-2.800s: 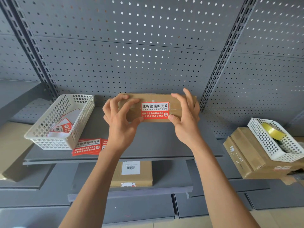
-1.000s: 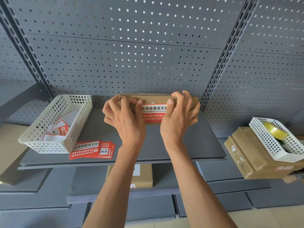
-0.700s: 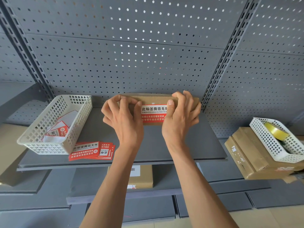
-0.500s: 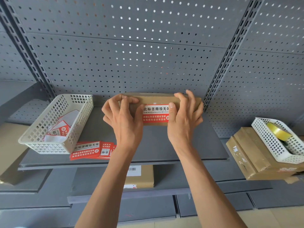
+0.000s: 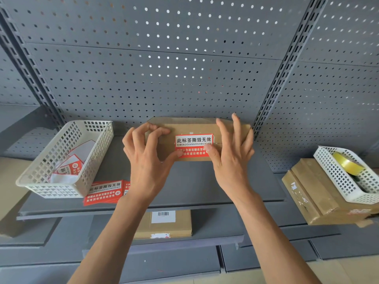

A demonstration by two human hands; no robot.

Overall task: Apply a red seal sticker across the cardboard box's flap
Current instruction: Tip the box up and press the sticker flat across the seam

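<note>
Box sits at the back of the grey shelf, against the pegboard. Sticker is already on its front face, straddling the flap seam: white band above the seam line, red band below. Left hand has fingers curled on the box's left end, thumb tip pressing the sticker's lower left corner. Right hand has fingers spread over the box's right end and top, thumb on the sticker's lower right edge. Neither hand is pinching anything; both are pressing and bracing. Step looks like final smoothing. To do it well: keep the fingers bracing the box so it doesn't slide back, rub the thumbs outward from the middle to the edges, press hard along the seam and both lower corners so nothing lifts. Top right corner looks slightly raised, hard to tell, worth a pass. Around: white basket on the left holds peeled backings or loose stickers; a stack of spare stickers lies just in front of it, clear of the hands. Right basket with a tape roll rests on other cartons, well apart. Another carton on the lower shelf. Nothing blocks the work; only the pegboard behind limits reach over the top.
</note>
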